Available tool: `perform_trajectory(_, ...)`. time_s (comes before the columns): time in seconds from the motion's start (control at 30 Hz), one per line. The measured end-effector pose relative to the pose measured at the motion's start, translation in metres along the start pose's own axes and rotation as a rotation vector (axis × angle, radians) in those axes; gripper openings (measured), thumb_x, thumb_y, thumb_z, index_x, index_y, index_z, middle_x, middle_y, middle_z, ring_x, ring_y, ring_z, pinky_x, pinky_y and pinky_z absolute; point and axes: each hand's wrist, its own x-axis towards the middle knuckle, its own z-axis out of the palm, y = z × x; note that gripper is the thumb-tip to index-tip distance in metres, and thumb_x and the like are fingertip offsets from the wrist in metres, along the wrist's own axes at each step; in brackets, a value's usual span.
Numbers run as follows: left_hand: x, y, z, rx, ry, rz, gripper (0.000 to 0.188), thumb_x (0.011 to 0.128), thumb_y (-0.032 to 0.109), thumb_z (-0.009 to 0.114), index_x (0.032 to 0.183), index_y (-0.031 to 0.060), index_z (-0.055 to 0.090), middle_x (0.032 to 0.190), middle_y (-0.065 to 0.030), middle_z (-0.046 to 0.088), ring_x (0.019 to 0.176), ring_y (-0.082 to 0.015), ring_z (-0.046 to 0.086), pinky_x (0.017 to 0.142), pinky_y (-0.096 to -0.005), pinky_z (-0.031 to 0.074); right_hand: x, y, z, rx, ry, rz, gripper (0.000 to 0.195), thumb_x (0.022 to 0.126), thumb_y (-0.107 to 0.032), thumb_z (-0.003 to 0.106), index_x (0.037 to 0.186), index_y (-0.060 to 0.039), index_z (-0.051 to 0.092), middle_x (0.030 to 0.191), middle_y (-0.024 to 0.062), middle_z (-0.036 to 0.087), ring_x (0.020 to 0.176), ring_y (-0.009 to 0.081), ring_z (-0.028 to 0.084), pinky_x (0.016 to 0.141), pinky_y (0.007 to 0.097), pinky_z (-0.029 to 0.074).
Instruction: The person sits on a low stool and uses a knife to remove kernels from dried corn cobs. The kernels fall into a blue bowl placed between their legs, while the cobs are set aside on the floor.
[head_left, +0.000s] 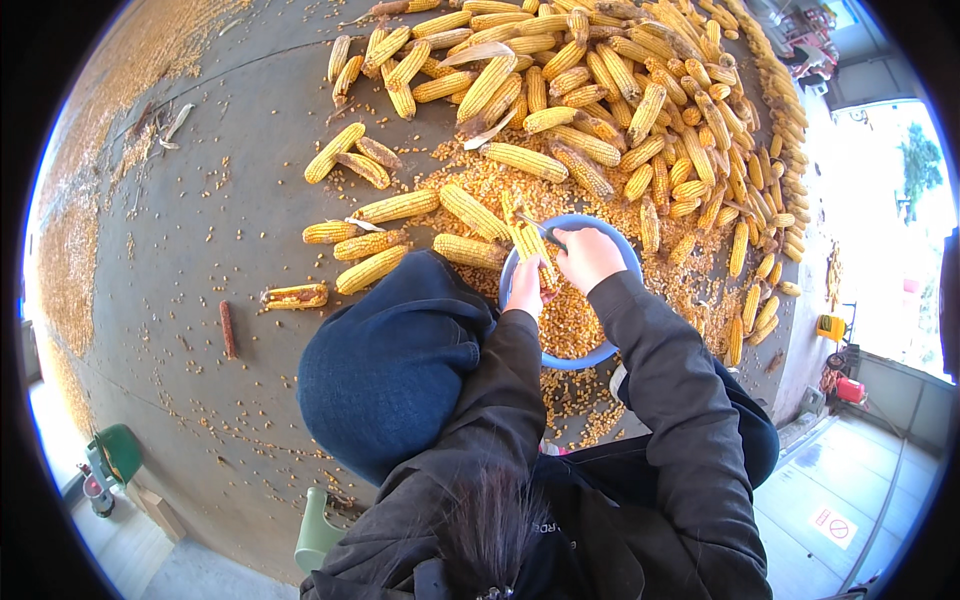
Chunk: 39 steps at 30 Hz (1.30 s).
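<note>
My left hand (528, 286) grips the lower end of a dried corn cob (529, 238), held tilted over a blue basin (630, 251). In my right hand (591, 259) is a thin metal tool (538, 226) with a dark handle, perhaps a screwdriver. Its tip meets the cob near the upper end, where some kernels are gone and a reddish-brown patch shows. Loose yellow kernels (574, 330) fill the bottom of the basin, which stands between my knees. Part of the basin's left rim is hidden by my left hand and sleeve.
A large heap of corn cobs (622, 82) spreads ahead and to the right. Several cobs (371, 270) lie by my left knee, near a bare reddish cob core (227, 330). Scattered kernels cover the grey floor. A green plastic stool (315, 529) is behind me on the left.
</note>
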Motion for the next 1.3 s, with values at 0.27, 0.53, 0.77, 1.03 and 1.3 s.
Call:
perform_trajectory(0.27, 0.009, -0.006, -0.004, 0.019, 0.016, 0.023, 0.017, 0.076, 0.025, 0.049, 0.082, 0.0103, 0.048, 0.078, -0.0079, 0.043, 0.056, -0.0189, 0.044, 0.045, -0.0373, 0.042, -0.013, -0.005, 0.015, -0.034, 0.055, 0.028, 0.028, 0.078, -0.016, 0.051, 0.103, -0.0103, 0.063, 0.070, 0.0181, 0.058, 0.065, 0.0322, 0.059, 0.061, 0.0411, 0.048)
perform_trajectory(0.53, 0.009, -0.005, -0.006, -0.006, -0.062, 0.039, 0.017, 0.075, 0.025, 0.049, 0.084, 0.0103, 0.048, 0.078, -0.0081, 0.045, 0.057, -0.0203, 0.047, 0.045, -0.0371, 0.042, -0.011, -0.005, 0.013, -0.036, -0.013, 0.039, 0.034, 0.082, -0.023, 0.049, 0.112, -0.0073, 0.057, 0.075, 0.0188, 0.059, 0.071, 0.0329, 0.060, 0.064, 0.0426, 0.047)
perform_trajectory(0.77, -0.002, 0.001, 0.002, 0.022, 0.024, 0.010, 0.015, 0.074, 0.024, 0.050, 0.084, 0.0117, 0.047, 0.077, -0.0072, 0.047, 0.063, -0.0198, 0.049, 0.049, -0.0372, 0.045, -0.006, -0.002, 0.018, 0.059, 0.168, 0.029, 0.032, 0.079, -0.018, 0.053, 0.110, -0.0080, 0.059, 0.073, 0.0195, 0.057, 0.069, 0.0338, 0.059, 0.063, 0.0414, 0.047)
perform_trajectory(1.03, -0.003, 0.003, 0.003, 0.059, 0.014, -0.012, 0.013, 0.074, 0.026, 0.050, 0.079, 0.0150, 0.045, 0.067, -0.0078, 0.049, 0.056, -0.0215, 0.050, 0.055, -0.0398, 0.046, 0.009, 0.017, -0.017, 0.394, 0.322, 0.115, 0.030, 0.079, -0.014, 0.053, 0.108, -0.0063, 0.060, 0.066, 0.0198, 0.056, 0.063, 0.0340, 0.057, 0.061, 0.0404, 0.046)
perform_trajectory(1.3, -0.006, 0.005, 0.003, -0.104, -0.051, -0.061, 0.017, 0.074, 0.028, 0.051, 0.085, 0.0154, 0.049, 0.073, -0.0048, 0.051, 0.063, -0.0185, 0.051, 0.059, -0.0378, 0.044, -0.006, 0.043, 0.033, 0.018, 0.162, -0.051, 0.034, 0.082, -0.020, 0.052, 0.115, -0.0139, 0.056, 0.079, 0.0172, 0.056, 0.066, 0.0330, 0.058, 0.063, 0.0423, 0.048)
